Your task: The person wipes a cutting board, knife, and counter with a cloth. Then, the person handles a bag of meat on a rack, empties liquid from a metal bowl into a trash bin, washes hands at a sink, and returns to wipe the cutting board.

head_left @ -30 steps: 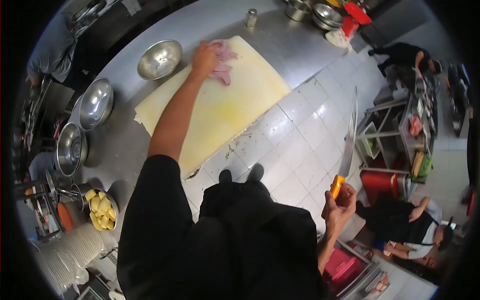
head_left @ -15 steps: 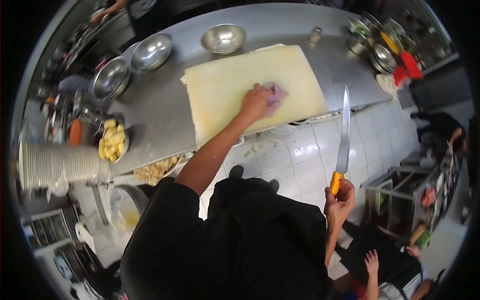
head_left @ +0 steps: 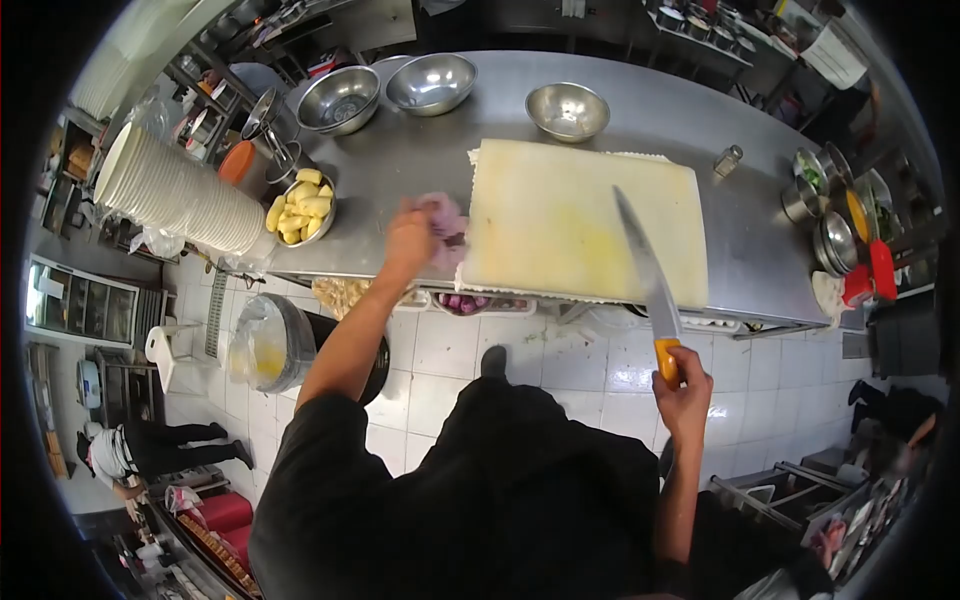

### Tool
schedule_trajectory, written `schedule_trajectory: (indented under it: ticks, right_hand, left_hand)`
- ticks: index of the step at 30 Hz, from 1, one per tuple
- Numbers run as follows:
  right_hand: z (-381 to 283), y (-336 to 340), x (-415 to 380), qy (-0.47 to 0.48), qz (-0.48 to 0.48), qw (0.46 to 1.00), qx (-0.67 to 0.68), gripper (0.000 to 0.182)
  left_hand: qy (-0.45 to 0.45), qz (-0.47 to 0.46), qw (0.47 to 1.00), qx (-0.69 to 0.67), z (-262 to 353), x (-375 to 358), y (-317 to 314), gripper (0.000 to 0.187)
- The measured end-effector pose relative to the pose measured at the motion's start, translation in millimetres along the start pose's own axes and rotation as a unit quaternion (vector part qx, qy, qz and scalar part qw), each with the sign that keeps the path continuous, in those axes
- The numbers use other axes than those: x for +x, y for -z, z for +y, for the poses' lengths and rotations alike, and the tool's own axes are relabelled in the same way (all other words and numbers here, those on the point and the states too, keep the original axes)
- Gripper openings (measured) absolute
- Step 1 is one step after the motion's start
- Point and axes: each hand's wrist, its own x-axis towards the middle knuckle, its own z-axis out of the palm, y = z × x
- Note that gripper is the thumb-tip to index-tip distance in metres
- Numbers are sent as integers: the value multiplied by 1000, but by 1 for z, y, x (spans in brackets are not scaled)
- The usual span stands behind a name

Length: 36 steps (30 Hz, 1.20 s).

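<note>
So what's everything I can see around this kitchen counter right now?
cutting board: one, pale yellow, on the steel counter
empty bowls: three, steel, along the counter's far edge
bowl of yellow chunks: one, steel, counter's left end
plates: one stack, white, left of the counter
shaker: one, small, right of the board
small containers: several, steel, counter's right end
left hand: holds a pink cloth at the board's left edge
right hand: grips an orange-handled knife, blade over the board
</note>
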Motion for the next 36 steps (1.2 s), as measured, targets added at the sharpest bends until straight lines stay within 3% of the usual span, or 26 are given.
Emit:
schedule_trajectory:
  ticks: [4, 8, 11, 12, 14, 16, 19, 21, 22, 25, 27, 28, 29, 30, 32, 33, 34, 35, 36]
  right_hand:
    - [-4, -36, 68, 75, -70, 994, -23, 34]
    - [-17, -67, 133, 39, -171, 983, -49, 30]
    - [6, -84, 165, 162, -142, 973, -85, 28]
    - [2, -86, 175, 140, -126, 980, -57, 24]
    - [-27, -91, 201, -34, -90, 989, -109, 25]
    - [-16, -111, 245, 26, -46, 997, -64, 35]
    - [-25, -148, 302, -152, 67, 974, 156, 36]
    - [-12, -174, 337, -203, 93, 959, 176, 31]
    - [-5, -184, 358, -227, 110, 949, 188, 29]
    - [20, -206, 387, -293, 77, 905, 299, 21]
    - [56, -221, 402, -259, 30, 899, 353, 20]
    - [49, -218, 399, -130, -102, 986, -18, 17]
    - [40, -214, 396, 42, -121, 912, -390, 16]
    - [39, -223, 400, 25, -102, 883, -457, 17]
    - [35, -220, 401, 19, -88, 882, -462, 22]
    - [103, -260, 447, -4, -61, 929, -365, 19]
    - [63, -223, 416, -190, -6, 981, -47, 18]
    - [12, -180, 380, -312, 163, 896, 270, 17]
    - [23, -158, 376, -294, 173, 899, 274, 15]
  left_hand:
    - [66, 48, 996, 30, -54, 17, 12, 42]
    - [-10, 114, 992, 57, -69, 21, 17, 40]
    - [-25, 128, 991, -26, -65, 10, 34, 38]
    - [-15, 122, 991, -50, -66, 3, 37, 37]
    - [8, 106, 989, -102, -73, -11, 40, 35]
    - [34, 92, 982, -159, -81, -24, 38, 33]
    - [75, 83, 969, -220, -80, -42, 45, 33]
    - [140, 55, 960, -237, -84, -54, 50, 32]
    - [128, 77, 959, -241, -89, -57, 45, 32]
    - [155, 87, 951, -255, -92, -61, 41, 32]
    - [157, 88, 950, -256, -95, -71, 38, 31]
    - [135, 100, 950, -262, -100, -68, 31, 31]
    - [106, 108, 950, -275, -102, -62, 23, 30]
    - [113, 94, 951, -273, -102, -58, 18, 30]
    - [109, 75, 954, -271, -99, -49, 16, 30]
    - [105, 76, 954, -270, -95, -46, 17, 30]
    - [96, 70, 954, -274, -93, -44, 17, 30]
    - [92, 69, 954, -276, -91, -42, 17, 30]
    - [120, 65, 945, -297, -86, -42, 16, 29]
